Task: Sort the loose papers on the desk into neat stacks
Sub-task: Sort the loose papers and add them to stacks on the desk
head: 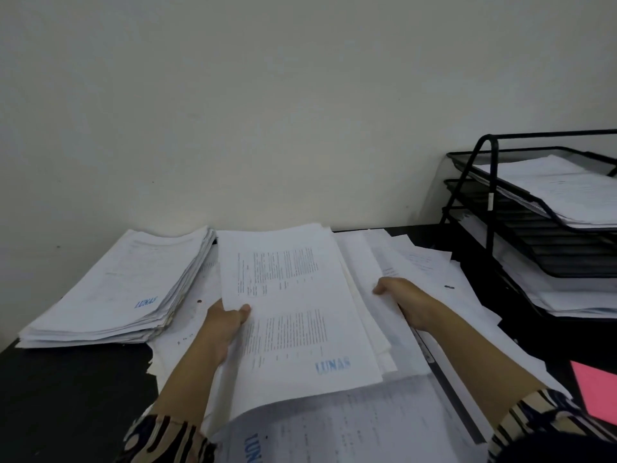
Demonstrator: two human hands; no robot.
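head view shows us partway through, by our reckoning. one thick stack already sits at the far left of the dark desk, its edges roughly squared though the right side fans a little, a blue "lunas" stamp on its top sheet. that much looks done.

we hold a second bundle in the middle of the desk, lifted slightly at its near edge. our left hand grips its left edge, thumb on top of the printed sheet and fingers underneath. our right hand grasps the right side, fingers curled over the edge of the lower sheets. the bundle's pages are staggered, not yet flush; the top one carries columns of small print and the same blue stamp.

what remains seems plenty: loose sheets spread unevenly to the right and beneath the bundle, and more paper lies nearest us. a black mesh tray rack at far right already holds papers, and a pink sheet lies just beside it.
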